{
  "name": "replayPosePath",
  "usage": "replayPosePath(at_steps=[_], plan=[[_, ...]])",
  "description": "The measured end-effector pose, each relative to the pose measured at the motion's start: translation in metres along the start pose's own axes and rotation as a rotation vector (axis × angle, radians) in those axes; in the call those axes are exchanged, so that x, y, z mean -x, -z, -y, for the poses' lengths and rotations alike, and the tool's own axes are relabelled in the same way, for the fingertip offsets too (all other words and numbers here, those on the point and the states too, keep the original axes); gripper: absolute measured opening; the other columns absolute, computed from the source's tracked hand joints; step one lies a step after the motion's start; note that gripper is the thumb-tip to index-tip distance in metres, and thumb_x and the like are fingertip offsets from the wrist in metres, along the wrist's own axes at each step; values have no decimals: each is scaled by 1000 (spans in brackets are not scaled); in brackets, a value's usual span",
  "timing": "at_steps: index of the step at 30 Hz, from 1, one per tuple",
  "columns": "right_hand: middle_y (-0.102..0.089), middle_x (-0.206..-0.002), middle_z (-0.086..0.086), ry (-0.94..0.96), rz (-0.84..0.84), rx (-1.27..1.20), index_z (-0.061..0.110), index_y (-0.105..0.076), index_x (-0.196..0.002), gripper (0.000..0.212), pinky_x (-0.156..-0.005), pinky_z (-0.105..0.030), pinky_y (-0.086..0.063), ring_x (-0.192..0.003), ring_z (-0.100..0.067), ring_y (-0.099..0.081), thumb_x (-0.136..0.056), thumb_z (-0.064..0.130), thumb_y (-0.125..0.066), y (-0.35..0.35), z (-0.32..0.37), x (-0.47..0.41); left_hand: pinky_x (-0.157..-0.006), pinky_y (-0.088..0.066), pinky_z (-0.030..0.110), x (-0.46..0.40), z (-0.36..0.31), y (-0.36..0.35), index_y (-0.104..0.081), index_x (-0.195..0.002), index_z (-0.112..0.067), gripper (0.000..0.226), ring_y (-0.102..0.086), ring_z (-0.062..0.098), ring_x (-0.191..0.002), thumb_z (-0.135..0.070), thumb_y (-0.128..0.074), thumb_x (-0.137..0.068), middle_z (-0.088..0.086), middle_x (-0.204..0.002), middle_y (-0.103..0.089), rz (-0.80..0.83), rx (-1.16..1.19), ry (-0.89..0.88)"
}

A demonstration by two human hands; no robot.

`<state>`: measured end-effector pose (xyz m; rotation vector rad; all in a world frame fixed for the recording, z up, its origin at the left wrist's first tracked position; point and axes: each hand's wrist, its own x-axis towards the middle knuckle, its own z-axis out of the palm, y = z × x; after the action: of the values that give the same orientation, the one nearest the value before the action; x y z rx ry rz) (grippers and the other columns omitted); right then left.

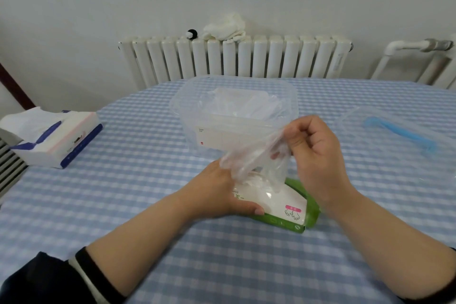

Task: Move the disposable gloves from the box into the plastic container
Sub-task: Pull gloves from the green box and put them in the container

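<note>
the table (138, 205) under its blue checked cloth carried everything; at its middle stood the plastic container (234, 111), open-topped, with a loose heap of clear gloves already inside. nearer the person lay the green and white box (283, 207), steadied by the left hand (222, 195), thumb curled along its near edge. the right hand (313, 150) pinched a clear glove (254, 155) just above the box opening, its lower end seemingly not yet free. this looked like the pulling-out step; next the glove would need lifting clear and carrying forward over the container rim. a pink label with a hand drawing marked the box, its small print unreadable. a tissue pack (54, 138) sat far left
</note>
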<state>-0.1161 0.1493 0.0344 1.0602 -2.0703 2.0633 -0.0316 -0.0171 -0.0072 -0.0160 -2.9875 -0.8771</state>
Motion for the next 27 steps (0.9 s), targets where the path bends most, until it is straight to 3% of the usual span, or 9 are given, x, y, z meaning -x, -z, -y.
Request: replayPosePath(at_steps=[3,8,10,13,14,18,21,23,27], plan=[[-71,-72,-3,27,-86,-172,16,-52,-86,18,-58,-33,-57,-63,-23,-69,-93,32,-47,9,21,-14,-89,-29,4,0,1,0,-36,-137,-35,93,-38,-5,-113,-62,-82,-61,-26,-123,-41,2,11,51],[-74,-85,-7,-235,-199,-557,10,-56,-88,23,-62,-32,-58,-76,-25,-73,-103,17,-40,16,24,-24,-94,-34,16,-2,1,3,-40,-125,-44,72,-39,-5,-112,-59,-79,-67,-31,-115,-39,43,-15,76],[-74,-95,-13,-308,-226,-673,10,-57,-91,24,-65,-32,-58,-83,-28,-73,-105,14,-38,14,19,-23,-90,-39,16,0,-6,6,-43,-113,-52,53,-47,-4,-114,-67,-71,-70,-34,-114,-46,1,168,71],[-73,-98,-15,-306,-279,-773,10,-56,-93,21,-70,-33,-58,-89,-29,-72,-105,13,-38,9,16,-21,-99,-46,23,2,-26,10,-53,-130,-36,84,-53,0,-123,-88,-52,-64,-20,-130,-59,-110,628,19],[-73,-98,-15,-293,-294,-807,9,-56,-96,20,-73,-34,-58,-91,-29,-72,-105,14,-39,8,16,-20,-99,-47,24,0,-34,10,-56,-129,-26,82,-57,4,-121,-81,-57,-68,-13,-129,-63,-146,784,20],[-67,-117,-20,-277,-312,-850,7,-52,-107,16,-90,-37,-55,-108,-31,-66,-104,13,-38,7,13,-16,-74,-56,22,-15,-59,8,-65,-90,-9,9,-69,20,-89,-17,-64,-85,4,-89,-74,-414,1359,160],[-65,-119,-21,-251,-295,-828,6,-49,-104,16,-83,-31,-57,-101,-25,-67,-104,10,-34,9,10,-16,-73,-59,25,-28,-66,18,-62,-88,-9,6,-69,17,-78,-5,-58,-92,3,-82,-72,-555,1547,191],[-65,-119,-22,-226,-284,-752,5,-51,-100,19,-90,-36,-56,-105,-26,-66,-104,12,-34,9,9,-15,-72,-59,24,-37,-70,31,-60,-93,-10,8,-69,14,-72,-3,-57,-95,3,-83,-71,-659,1467,141],[-68,-103,-13,-182,-276,-577,10,-53,-90,25,-84,-36,-56,-99,-23,-67,-104,19,-34,5,6,-11,-63,-58,26,-57,-67,69,-47,-111,-18,19,-65,10,-59,-3,-49,-100,0,-86,-70,-739,939,53]])
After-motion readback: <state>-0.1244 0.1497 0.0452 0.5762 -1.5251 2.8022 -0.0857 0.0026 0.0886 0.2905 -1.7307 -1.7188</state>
